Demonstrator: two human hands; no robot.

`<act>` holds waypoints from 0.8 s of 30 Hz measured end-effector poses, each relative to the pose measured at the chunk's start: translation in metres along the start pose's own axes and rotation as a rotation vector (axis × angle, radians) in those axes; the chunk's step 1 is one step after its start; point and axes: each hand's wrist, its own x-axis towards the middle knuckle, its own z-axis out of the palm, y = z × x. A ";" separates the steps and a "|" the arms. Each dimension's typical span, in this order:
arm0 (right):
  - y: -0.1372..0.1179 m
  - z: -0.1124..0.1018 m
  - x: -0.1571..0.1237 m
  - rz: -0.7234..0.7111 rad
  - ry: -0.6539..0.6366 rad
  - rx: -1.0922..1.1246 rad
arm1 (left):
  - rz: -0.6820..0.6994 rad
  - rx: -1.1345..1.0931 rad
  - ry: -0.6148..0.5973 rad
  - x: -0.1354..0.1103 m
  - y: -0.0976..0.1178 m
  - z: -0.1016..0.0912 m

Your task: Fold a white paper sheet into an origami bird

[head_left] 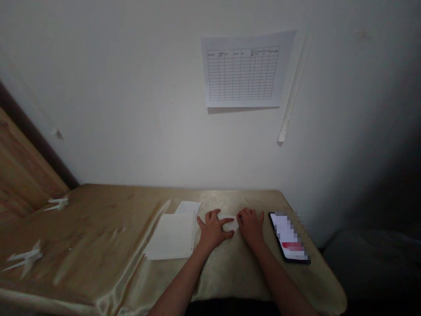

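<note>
A small piece of folded white paper [230, 224] lies on the table between my hands, partly covered by fingers. My left hand [212, 230] has its fingers spread, with the index finger and thumb at the paper's left side. On the other side, my right hand [250, 225] has its fingers bent together at the paper's right end, and they appear to pinch it. The exact folds are too small to make out. Just left of my left hand is an open spiral notebook [173, 236] with lined pages.
Another white sheet [188, 207] sticks out behind the notebook. A phone [289, 237] with a lit screen lies to the right. Two folded paper figures [28, 258] rest at the far left of the cloth-covered table [108, 228]. A printed chart [245, 72] hangs on the wall.
</note>
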 end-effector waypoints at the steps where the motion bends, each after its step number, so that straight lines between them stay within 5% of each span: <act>1: 0.001 0.001 0.000 -0.003 -0.005 0.012 | 0.001 0.003 -0.002 0.000 0.000 0.000; 24: 0.025 0.002 -0.008 0.005 0.052 0.162 | -0.003 0.005 -0.031 0.001 0.000 -0.001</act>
